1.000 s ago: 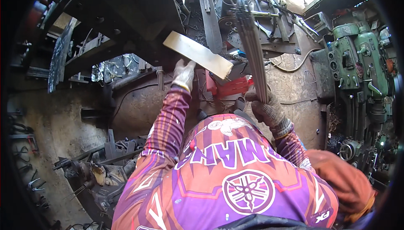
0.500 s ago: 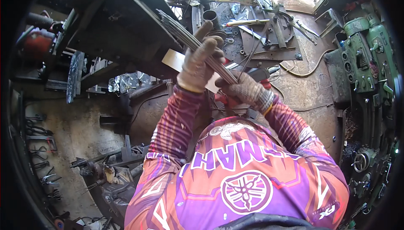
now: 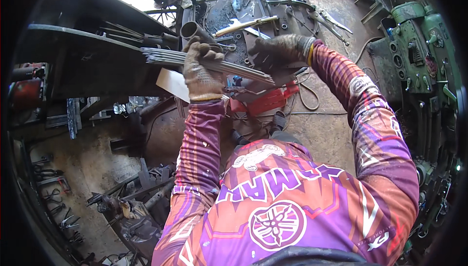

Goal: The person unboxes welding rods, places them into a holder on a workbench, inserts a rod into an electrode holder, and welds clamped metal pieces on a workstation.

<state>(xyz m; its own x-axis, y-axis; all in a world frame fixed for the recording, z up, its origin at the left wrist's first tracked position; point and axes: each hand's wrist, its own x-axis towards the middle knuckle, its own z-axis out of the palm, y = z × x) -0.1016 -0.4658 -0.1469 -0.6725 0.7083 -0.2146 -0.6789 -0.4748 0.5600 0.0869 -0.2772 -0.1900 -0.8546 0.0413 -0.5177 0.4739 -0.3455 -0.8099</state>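
A bundle of thin grey welding rods (image 3: 243,71) lies across the middle of the view, sloping down to the right. My left hand (image 3: 202,73), in a pale, dirty work glove, is wrapped round it. The rods' other ends fan slightly beyond the glove on the left. My right hand (image 3: 278,52), gloved and darker, is apart from the bundle, above the metal bench top. Its fingers are dark and blurred, so what they hold, if anything, does not show. Just behind my left hand stands a dark metal tube (image 3: 191,31). A spanner (image 3: 246,25) lies beyond my right hand.
Locking pliers (image 3: 329,26) and scrap metal cover the bench (image 3: 307,10). Below the rods are a red case (image 3: 268,101) and a pale flat plate (image 3: 171,84). A big green machine (image 3: 413,54) stands at the right, a dark steel beam (image 3: 87,66) at the left. A cable (image 3: 312,101) loops on the floor.
My right hand has left the rods' lower end and moved up and away over the bench. My left hand has shifted left, and the bundle now lies flatter.
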